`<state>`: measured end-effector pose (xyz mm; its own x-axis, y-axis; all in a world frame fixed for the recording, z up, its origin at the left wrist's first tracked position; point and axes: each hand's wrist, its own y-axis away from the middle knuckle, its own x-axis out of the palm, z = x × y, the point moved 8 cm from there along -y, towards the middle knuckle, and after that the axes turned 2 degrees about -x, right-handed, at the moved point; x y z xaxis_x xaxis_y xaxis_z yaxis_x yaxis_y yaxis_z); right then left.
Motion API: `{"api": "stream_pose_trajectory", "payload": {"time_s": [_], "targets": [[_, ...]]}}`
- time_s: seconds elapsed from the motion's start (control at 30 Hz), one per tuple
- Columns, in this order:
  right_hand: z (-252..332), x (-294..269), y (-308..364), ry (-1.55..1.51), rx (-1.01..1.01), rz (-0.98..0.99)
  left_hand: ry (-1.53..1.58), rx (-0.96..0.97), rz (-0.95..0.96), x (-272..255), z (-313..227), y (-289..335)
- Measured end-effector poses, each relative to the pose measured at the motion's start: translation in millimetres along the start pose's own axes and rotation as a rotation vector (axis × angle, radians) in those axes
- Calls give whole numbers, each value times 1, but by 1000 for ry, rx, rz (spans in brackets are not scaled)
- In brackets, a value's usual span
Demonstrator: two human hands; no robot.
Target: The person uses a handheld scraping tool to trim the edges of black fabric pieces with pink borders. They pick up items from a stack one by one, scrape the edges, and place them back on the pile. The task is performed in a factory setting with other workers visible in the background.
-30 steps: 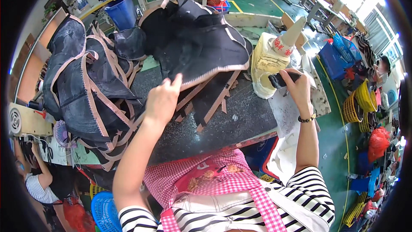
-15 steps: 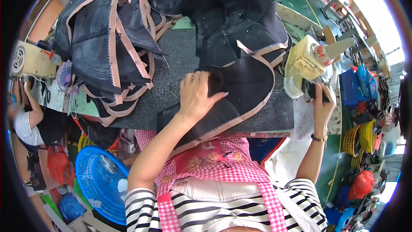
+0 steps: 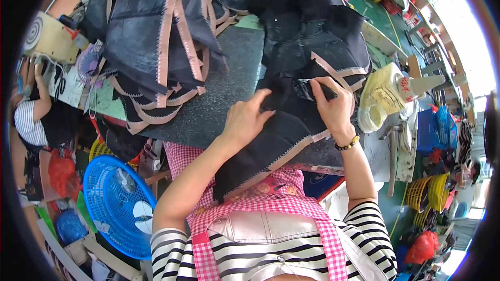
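Observation:
A black shoe-upper piece with a beige zigzag-cut edge lies across the table's front edge, its near end over my apron. My left hand rests on it, thumb and index finger apart, the other fingers curled. My right hand grips a small dark applicator against the piece's upper part. Whitish wet smears show on and around the applicator; its exact kind is unclear. To the right of that hand stands a glue-crusted pale container with an open mouth.
Overlapping black pieces with beige edges are heaped at left; more black pieces lie at the back. A hammer is at the right edge. A blue basket stands lower left. Another person sits at far left.
My right hand has swung left from the glue container onto the black piece with the applicator. My left hand stays on the piece. The whole view has shifted slightly.

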<state>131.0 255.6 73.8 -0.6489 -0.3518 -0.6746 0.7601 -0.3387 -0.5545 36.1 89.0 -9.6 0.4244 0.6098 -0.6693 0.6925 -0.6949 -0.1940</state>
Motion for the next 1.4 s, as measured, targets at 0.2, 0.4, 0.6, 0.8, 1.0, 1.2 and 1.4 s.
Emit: {"api": "stream_pose_trajectory", "payload": {"time_s": [0.2,0.4,0.6,0.8,1.0,1.2,1.4], "targets": [[-12,2,7,-147,172,62,-149,135,-145,1,-30,3],[-4,3,2,-98,60,-4,109,63,-66,13,-15,-9],[13,2,-7,-87,201,125,-125,152,-124,3,-33,2],[48,46,-20,-222,-100,107,-147,122,-107,5,-29,-1],[29,40,-23,-93,0,115,-135,127,-129,1,-27,-2],[48,60,-25,-25,-137,121,-123,86,-82,2,-25,-3],[6,-7,-11,6,-82,68,-15,77,-137,-17,-22,-2]]}}
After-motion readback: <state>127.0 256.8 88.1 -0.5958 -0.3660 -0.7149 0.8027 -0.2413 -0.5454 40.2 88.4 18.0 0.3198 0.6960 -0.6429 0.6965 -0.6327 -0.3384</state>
